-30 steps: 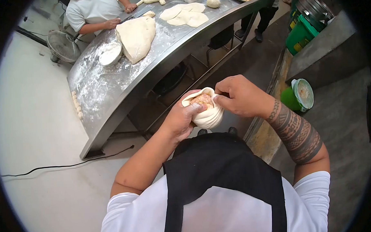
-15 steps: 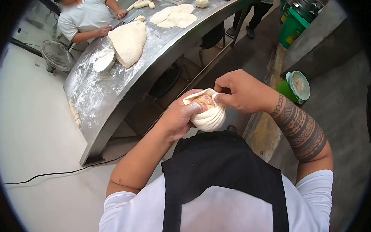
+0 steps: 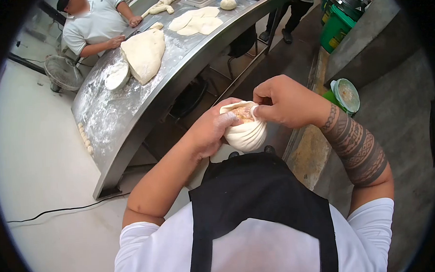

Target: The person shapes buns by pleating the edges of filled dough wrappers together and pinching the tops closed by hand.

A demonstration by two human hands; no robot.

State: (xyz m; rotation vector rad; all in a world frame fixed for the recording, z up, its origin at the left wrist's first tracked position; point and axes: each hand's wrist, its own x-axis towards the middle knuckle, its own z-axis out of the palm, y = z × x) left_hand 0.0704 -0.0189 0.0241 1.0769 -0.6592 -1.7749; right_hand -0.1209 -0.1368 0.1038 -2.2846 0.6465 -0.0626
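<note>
A pleated dough bun (image 3: 247, 137) with pinkish, meat-like filling (image 3: 244, 114) showing through its open top is held in front of my apron. My left hand (image 3: 213, 129) cups it from the left, its thumb pressed against the filling at the opening. On the other side, my right hand (image 3: 284, 102) pinches the bun's rim between thumb and fingers. Folds run down the side of the dough from the pinched edge. The underside of the bun and some of my left fingers are hidden.
Beyond my hands stands a floured metal table (image 3: 99, 111) bearing a large dough slab (image 3: 145, 54), flat dough sheets (image 3: 196, 21) and a flour bowl (image 3: 117, 78). A co-worker (image 3: 96, 25) stands behind it. To my right is a green bucket (image 3: 344, 97).
The view has shifted slightly, so the table sits a little further left. Both hands keep their hold on the bun, with the right still pinching its rim.
</note>
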